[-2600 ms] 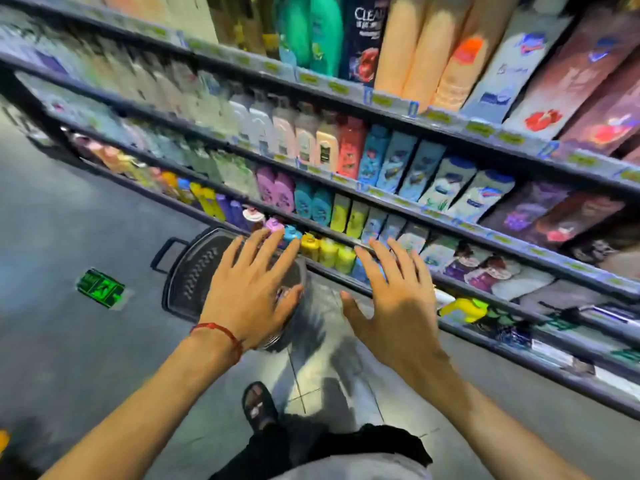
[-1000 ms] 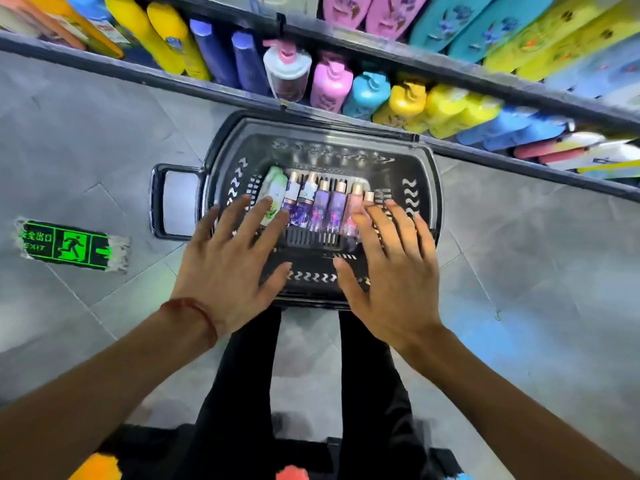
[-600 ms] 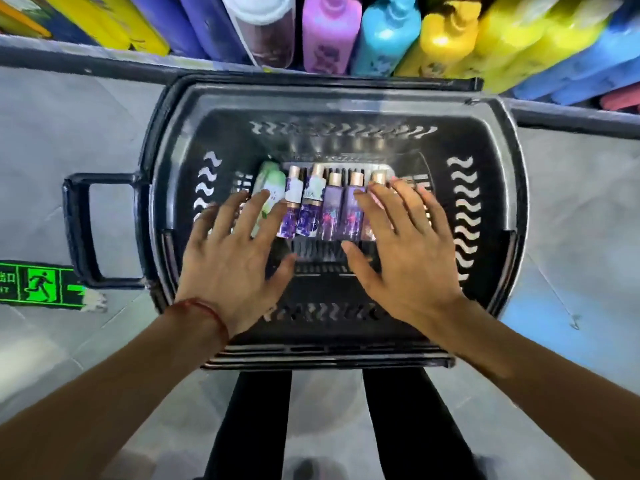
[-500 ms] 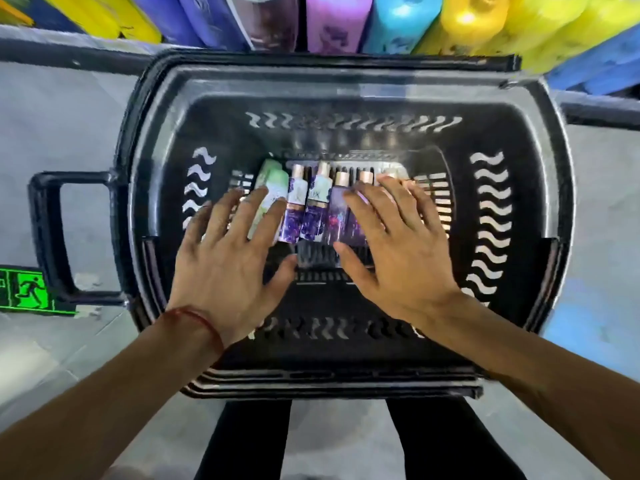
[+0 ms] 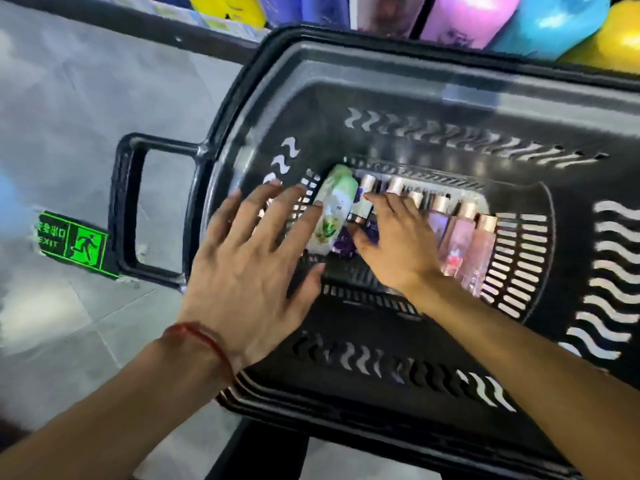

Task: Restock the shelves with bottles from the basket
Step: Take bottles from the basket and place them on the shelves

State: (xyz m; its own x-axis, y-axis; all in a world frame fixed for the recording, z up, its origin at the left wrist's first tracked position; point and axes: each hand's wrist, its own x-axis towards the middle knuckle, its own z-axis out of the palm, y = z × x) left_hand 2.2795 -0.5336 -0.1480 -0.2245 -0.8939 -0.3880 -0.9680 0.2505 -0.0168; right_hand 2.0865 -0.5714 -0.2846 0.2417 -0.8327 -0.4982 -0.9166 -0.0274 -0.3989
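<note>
Head view: looks barely started, the bottles all lie in a row on the floor of the basket [image 5: 415, 109]. Left hand [image 5: 249, 268] hovers spread flat, holding nothing, fingertips by the green bottle [image 5: 334, 211]. Right hand [image 5: 398, 244] lies over the purple bottles [image 5: 343, 244]; can't tell if it grips one. Pink bottles [image 5: 464, 237] lie to the right. Steep walls, open room above.

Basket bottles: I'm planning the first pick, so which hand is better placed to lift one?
The right hand. It is down inside the basket, fingers and thumb straddling the purple bottles; the left hand hovers spread near the rim, only beside the green bottle.
</note>
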